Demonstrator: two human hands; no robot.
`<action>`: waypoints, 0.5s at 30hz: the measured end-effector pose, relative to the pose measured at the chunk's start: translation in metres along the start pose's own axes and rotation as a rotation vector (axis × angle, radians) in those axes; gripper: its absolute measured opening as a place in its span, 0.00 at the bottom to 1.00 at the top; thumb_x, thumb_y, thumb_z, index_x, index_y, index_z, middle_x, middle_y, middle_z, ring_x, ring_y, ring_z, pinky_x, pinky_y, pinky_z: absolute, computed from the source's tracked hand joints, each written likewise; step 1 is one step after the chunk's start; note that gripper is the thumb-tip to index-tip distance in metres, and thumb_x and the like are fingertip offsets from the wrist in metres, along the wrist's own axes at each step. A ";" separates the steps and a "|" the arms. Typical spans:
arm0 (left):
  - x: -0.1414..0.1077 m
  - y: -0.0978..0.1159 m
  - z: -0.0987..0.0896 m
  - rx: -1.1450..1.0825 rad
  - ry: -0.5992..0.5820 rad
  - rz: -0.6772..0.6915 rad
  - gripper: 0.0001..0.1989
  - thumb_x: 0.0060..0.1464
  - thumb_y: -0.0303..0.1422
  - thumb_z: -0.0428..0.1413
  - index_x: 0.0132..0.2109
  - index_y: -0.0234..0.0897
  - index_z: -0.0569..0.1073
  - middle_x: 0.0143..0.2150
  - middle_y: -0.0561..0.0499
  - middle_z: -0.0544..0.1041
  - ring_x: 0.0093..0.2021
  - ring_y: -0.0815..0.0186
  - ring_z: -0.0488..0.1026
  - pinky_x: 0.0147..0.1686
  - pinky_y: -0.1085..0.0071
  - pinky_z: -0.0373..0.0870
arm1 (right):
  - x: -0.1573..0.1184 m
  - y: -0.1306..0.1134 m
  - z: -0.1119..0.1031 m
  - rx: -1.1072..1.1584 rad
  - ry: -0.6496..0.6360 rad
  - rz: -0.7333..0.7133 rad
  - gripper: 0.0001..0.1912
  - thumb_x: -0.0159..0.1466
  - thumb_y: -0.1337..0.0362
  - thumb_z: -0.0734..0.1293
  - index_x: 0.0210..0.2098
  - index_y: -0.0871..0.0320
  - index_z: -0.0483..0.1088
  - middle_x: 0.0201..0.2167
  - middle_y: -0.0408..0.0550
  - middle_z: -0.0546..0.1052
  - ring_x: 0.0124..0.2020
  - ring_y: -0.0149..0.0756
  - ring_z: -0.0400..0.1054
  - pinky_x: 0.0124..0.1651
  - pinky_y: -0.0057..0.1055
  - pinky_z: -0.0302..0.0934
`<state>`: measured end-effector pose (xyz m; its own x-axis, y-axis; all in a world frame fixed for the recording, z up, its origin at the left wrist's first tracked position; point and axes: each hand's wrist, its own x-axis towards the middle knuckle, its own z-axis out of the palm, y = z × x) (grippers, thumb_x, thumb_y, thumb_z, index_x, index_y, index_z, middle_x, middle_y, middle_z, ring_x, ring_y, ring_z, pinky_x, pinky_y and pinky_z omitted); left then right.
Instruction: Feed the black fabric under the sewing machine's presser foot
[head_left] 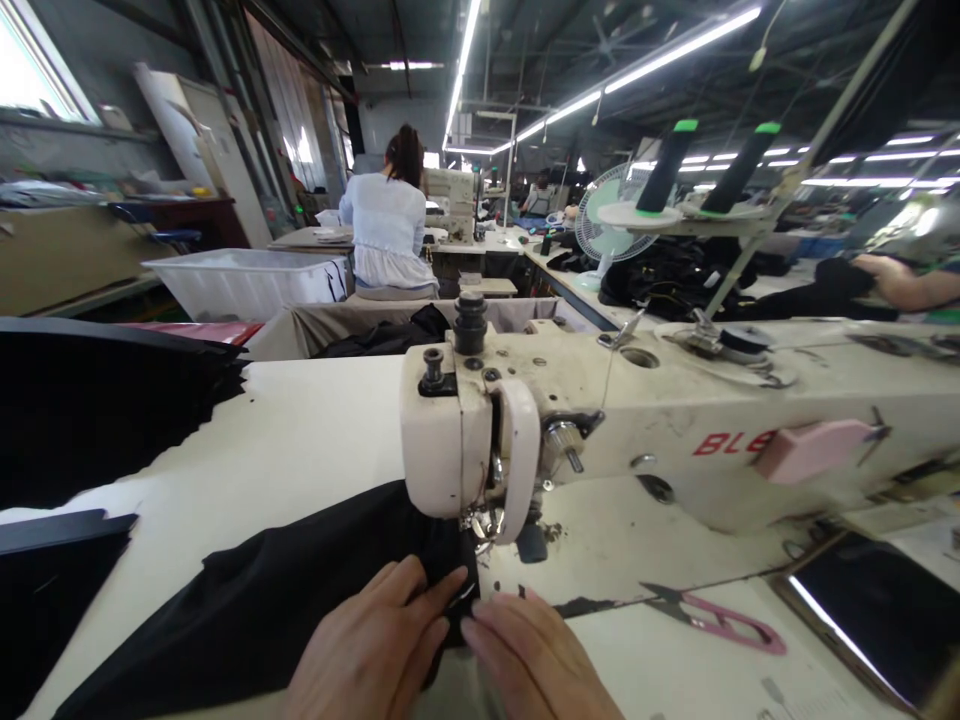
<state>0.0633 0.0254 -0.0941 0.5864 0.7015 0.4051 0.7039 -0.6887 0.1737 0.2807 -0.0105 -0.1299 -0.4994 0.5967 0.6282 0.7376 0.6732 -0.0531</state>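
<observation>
Black fabric (pixel 300 575) lies across the white table and runs under the needle area of a sewing machine (pixel 435 440). On its right end, just in front of the presser foot (pixel 484 525), my left hand (pixel 375 640) grips the cloth with bent fingers, the index finger reaching toward the edge. Close beside it, my right hand (pixel 536 650) pinches the same edge, thumb and fingers together. The cloth between my fingertips is partly hidden.
Pink-handled thread snips (pixel 712 615) lie right of my hands. Stacked black cut pieces (pixel 97 400) cover the table's left. Behind the machine stands a cloth-lined bin (pixel 300 325). Two black thread cones (pixel 664 170) sit on a stand. A co-worker (pixel 386 215) sits ahead; another person's arm (pixel 911 285) is far right.
</observation>
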 end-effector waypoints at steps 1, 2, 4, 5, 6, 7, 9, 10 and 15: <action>0.000 -0.001 0.001 0.007 -0.050 0.014 0.20 0.62 0.27 0.46 0.59 0.43 0.67 0.37 0.52 0.76 0.33 0.67 0.76 0.30 0.78 0.73 | -0.001 -0.001 0.005 -0.020 0.007 -0.029 0.14 0.70 0.65 0.61 0.52 0.59 0.71 0.47 0.43 0.79 0.49 0.36 0.72 0.55 0.33 0.68; -0.001 -0.003 0.004 0.033 -0.098 0.037 0.23 0.59 0.25 0.48 0.60 0.44 0.66 0.39 0.52 0.76 0.33 0.67 0.76 0.29 0.77 0.73 | -0.002 -0.001 0.010 -0.037 0.016 -0.046 0.14 0.69 0.65 0.62 0.52 0.60 0.71 0.47 0.44 0.79 0.49 0.36 0.72 0.55 0.34 0.68; -0.002 -0.004 0.009 0.089 -0.082 0.115 0.24 0.56 0.23 0.47 0.59 0.42 0.66 0.42 0.51 0.77 0.33 0.65 0.75 0.29 0.74 0.72 | -0.004 -0.001 0.019 -0.042 0.042 -0.054 0.11 0.68 0.65 0.63 0.49 0.58 0.73 0.45 0.43 0.80 0.49 0.35 0.72 0.59 0.33 0.65; -0.003 -0.004 0.012 0.100 -0.026 0.156 0.22 0.58 0.24 0.46 0.58 0.41 0.68 0.41 0.50 0.78 0.33 0.64 0.75 0.31 0.73 0.71 | -0.005 -0.001 0.022 -0.031 0.056 -0.047 0.10 0.69 0.66 0.63 0.47 0.57 0.73 0.44 0.41 0.80 0.49 0.34 0.72 0.61 0.32 0.62; -0.004 -0.004 0.014 0.097 0.024 0.190 0.19 0.61 0.25 0.44 0.56 0.39 0.69 0.41 0.50 0.78 0.34 0.64 0.75 0.33 0.72 0.71 | -0.005 -0.001 0.023 -0.018 0.064 -0.042 0.10 0.70 0.66 0.62 0.46 0.56 0.74 0.44 0.40 0.80 0.49 0.32 0.72 0.63 0.31 0.58; -0.004 -0.003 0.015 0.085 0.068 0.210 0.17 0.64 0.26 0.43 0.54 0.37 0.70 0.40 0.50 0.79 0.35 0.64 0.75 0.36 0.71 0.70 | -0.004 -0.001 0.023 -0.005 0.082 -0.036 0.10 0.71 0.66 0.61 0.45 0.55 0.74 0.43 0.38 0.80 0.49 0.30 0.72 0.65 0.30 0.56; -0.002 -0.002 0.015 0.063 0.087 0.218 0.16 0.66 0.28 0.41 0.52 0.34 0.71 0.38 0.50 0.79 0.37 0.66 0.75 0.39 0.72 0.68 | 0.001 0.001 0.021 0.021 0.111 -0.039 0.11 0.72 0.67 0.59 0.44 0.54 0.74 0.42 0.37 0.80 0.47 0.28 0.72 0.66 0.28 0.52; -0.001 -0.002 0.014 0.064 0.060 0.216 0.15 0.67 0.28 0.42 0.53 0.33 0.71 0.39 0.50 0.79 0.37 0.66 0.74 0.39 0.72 0.67 | 0.004 0.002 0.020 0.031 0.125 -0.037 0.12 0.72 0.67 0.59 0.43 0.54 0.75 0.40 0.37 0.81 0.46 0.27 0.73 0.66 0.27 0.52; 0.007 -0.010 0.020 0.102 -0.101 0.196 0.17 0.59 0.27 0.52 0.55 0.32 0.68 0.42 0.48 0.78 0.37 0.62 0.74 0.36 0.67 0.69 | 0.018 0.016 0.013 0.052 0.071 -0.021 0.11 0.71 0.66 0.59 0.41 0.55 0.74 0.37 0.40 0.80 0.40 0.29 0.74 0.57 0.25 0.63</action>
<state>0.0681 0.0404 -0.1109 0.7493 0.5747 0.3290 0.6066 -0.7950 0.0072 0.2775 0.0172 -0.1296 -0.4798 0.5507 0.6830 0.7014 0.7084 -0.0785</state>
